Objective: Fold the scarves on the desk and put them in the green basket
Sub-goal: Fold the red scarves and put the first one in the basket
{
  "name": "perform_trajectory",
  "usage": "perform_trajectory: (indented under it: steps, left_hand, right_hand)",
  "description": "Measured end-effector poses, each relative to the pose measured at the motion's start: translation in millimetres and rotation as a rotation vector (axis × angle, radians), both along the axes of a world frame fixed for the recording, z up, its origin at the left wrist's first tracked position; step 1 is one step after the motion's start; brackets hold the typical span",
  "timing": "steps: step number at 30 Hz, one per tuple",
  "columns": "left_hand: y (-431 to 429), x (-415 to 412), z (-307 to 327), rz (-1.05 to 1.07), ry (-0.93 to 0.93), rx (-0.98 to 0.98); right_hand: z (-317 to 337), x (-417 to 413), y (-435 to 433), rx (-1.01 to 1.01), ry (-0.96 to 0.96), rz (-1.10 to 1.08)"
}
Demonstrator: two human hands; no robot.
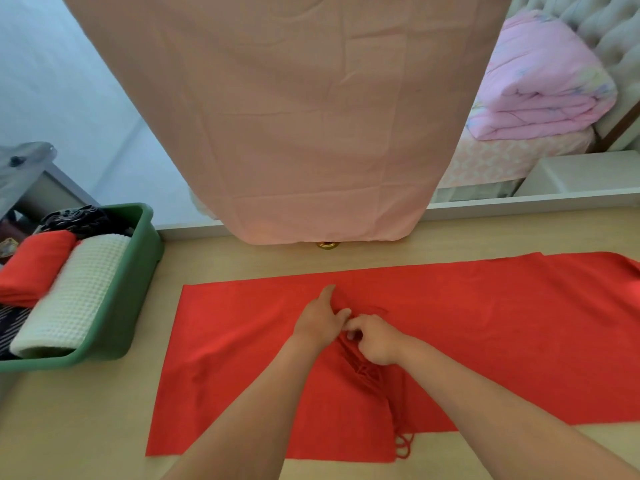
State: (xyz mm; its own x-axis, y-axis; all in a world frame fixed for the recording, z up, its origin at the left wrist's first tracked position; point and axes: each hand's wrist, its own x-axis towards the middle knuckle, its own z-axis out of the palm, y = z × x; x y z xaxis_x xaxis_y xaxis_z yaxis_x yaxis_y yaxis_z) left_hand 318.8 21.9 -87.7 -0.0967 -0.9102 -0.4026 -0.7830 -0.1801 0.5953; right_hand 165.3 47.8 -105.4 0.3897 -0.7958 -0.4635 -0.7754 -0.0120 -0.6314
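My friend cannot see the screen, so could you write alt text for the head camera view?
Two bare hands meet at the middle of a long red scarf spread flat on a pale wooden desk: the left hand presses the cloth, the right hand pinches its fringe. A green basket at left holds folded scarves.

Scarf (242, 358) spread on desk (86, 427) centre; basket (136, 271) at desk's left, folded scarves (72, 292) inside.

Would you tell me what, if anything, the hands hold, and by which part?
The right hand pinches the red scarf by its fringe; the left hand only presses on it.
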Motion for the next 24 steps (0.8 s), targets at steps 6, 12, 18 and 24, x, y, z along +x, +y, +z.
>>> perform_trajectory:
  steps: [6, 12, 18, 24]
  left_hand:
    - [-8, 36, -7, 0.052, 0.175, -0.028]
    - [-25, 59, 9, -0.072, 0.381, 0.027]
    - [-57, 46, 26, -0.175, 0.371, -0.116]
    - [-65, 12, 16, -0.163, 0.323, -0.152]
  right_hand:
    - [12, 15, -16, -0.190, -0.044, -0.384]
    - [37, 37, -34, 0.159, -0.229, -0.296]
    - [51, 14, -44, 0.142, -0.212, -0.372]
    - [54, -38, -54, 0.084, -0.211, -0.718]
